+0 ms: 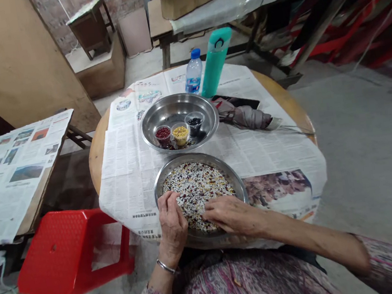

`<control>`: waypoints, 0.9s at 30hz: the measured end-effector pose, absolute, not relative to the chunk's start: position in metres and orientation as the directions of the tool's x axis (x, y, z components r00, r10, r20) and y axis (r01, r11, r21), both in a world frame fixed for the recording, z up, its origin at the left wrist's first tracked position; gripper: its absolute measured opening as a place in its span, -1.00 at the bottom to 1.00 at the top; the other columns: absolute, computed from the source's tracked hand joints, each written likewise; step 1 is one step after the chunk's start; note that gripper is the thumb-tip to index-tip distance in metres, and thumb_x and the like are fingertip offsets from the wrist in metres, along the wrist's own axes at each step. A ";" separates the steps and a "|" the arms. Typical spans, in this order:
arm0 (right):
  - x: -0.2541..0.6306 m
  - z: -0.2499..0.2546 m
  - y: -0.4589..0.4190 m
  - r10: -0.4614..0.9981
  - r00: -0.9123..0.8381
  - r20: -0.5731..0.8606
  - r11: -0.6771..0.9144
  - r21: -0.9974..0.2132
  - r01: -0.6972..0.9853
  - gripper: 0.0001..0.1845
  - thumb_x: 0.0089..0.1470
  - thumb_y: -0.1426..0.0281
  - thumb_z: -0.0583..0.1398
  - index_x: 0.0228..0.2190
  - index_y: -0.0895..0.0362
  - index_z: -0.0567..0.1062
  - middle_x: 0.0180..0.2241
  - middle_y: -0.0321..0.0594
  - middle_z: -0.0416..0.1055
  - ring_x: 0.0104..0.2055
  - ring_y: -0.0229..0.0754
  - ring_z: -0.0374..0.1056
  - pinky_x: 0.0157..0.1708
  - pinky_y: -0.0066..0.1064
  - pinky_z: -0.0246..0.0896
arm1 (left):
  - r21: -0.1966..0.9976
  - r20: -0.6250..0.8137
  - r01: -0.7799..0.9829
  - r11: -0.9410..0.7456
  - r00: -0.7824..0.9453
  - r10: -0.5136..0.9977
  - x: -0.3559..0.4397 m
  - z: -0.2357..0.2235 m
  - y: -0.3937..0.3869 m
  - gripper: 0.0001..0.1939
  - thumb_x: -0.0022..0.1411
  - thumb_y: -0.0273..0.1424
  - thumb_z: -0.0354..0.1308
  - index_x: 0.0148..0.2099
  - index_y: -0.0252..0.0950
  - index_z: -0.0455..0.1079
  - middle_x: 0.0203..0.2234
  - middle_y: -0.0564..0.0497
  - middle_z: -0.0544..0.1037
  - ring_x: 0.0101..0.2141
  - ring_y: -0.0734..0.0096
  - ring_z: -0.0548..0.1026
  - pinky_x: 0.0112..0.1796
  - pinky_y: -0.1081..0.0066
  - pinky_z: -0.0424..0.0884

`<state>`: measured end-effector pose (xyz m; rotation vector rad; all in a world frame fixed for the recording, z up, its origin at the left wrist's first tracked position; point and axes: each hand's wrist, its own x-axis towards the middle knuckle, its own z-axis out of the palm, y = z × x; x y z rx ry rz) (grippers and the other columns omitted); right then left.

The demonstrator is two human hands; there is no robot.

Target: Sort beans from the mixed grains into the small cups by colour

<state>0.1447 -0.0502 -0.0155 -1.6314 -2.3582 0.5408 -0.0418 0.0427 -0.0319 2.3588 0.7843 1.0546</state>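
A shallow steel bowl (240, 184) in front of me holds a spread mix of white grains and dark, red and yellow beans (197, 185). My left hand (172, 220), with a bracelet on its wrist, is over the bowl's left rim, fingers curled together; what they hold, if anything, is hidden. Over the right front of the mix, my right hand (228, 214) has its fingers bent down and closed at the grains. Behind stands a larger steel basin (176, 104) with clear cups of red beans (163, 133), yellow kernels (180, 133) and black beans (194, 122).
Newspaper (123, 176) covers the round table. At its back stand a water bottle (193, 72) and a turquoise flask (217, 62). A folded grey umbrella (245, 114) and a dark phone (238, 101) lie right of the basin. A red stool (68, 250) stands at left.
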 end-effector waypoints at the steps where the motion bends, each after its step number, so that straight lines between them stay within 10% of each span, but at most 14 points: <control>1: 0.145 -0.019 -0.046 0.954 -0.300 0.008 0.280 -0.376 0.883 -0.80 0.15 0.53 0.12 -0.30 0.10 0.54 -0.34 -0.18 0.47 -0.28 -0.16 0.35 -0.29 -0.36 0.21 | 0.587 0.525 0.316 -0.745 0.552 0.648 -0.042 -0.032 0.043 -0.66 0.39 -0.61 -0.14 0.12 -0.29 0.29 -0.06 -0.14 0.41 0.03 0.31 0.38 0.07 0.21 0.39; 11: 0.147 -0.025 0.027 0.963 0.159 0.217 -0.084 -0.317 0.945 -0.62 0.24 0.31 0.09 0.02 0.17 0.47 0.04 0.07 0.39 0.05 0.12 0.22 -0.04 -0.07 0.22 | 0.574 0.535 0.322 -0.753 0.549 0.642 -0.042 -0.033 0.043 -0.64 0.38 -0.63 -0.15 0.13 -0.30 0.27 -0.05 -0.15 0.39 0.03 0.29 0.36 0.07 0.16 0.39; 21: 0.127 -0.029 -0.006 0.880 -0.424 0.216 0.475 -0.374 0.796 -0.82 0.12 0.39 0.19 -0.22 0.13 0.54 -0.14 -0.07 0.44 -0.04 -0.05 0.25 0.01 -0.11 0.18 | 0.577 0.557 0.325 -0.749 0.514 0.652 -0.043 -0.034 0.042 -0.71 0.40 -0.59 -0.11 0.10 -0.30 0.26 -0.04 -0.15 0.36 0.05 0.28 0.33 0.09 0.18 0.36; 27: 0.174 -0.029 -0.039 0.901 0.051 0.431 0.164 -0.446 0.880 -0.73 0.20 0.47 0.09 -0.12 0.10 0.53 -0.05 -0.04 0.44 0.02 -0.05 0.32 0.01 -0.14 0.30 | 0.525 0.446 0.335 -0.783 0.675 0.588 -0.040 -0.018 0.046 -0.73 0.35 -0.56 0.01 0.07 -0.27 0.27 -0.04 -0.13 0.34 0.02 0.26 0.34 0.07 0.17 0.38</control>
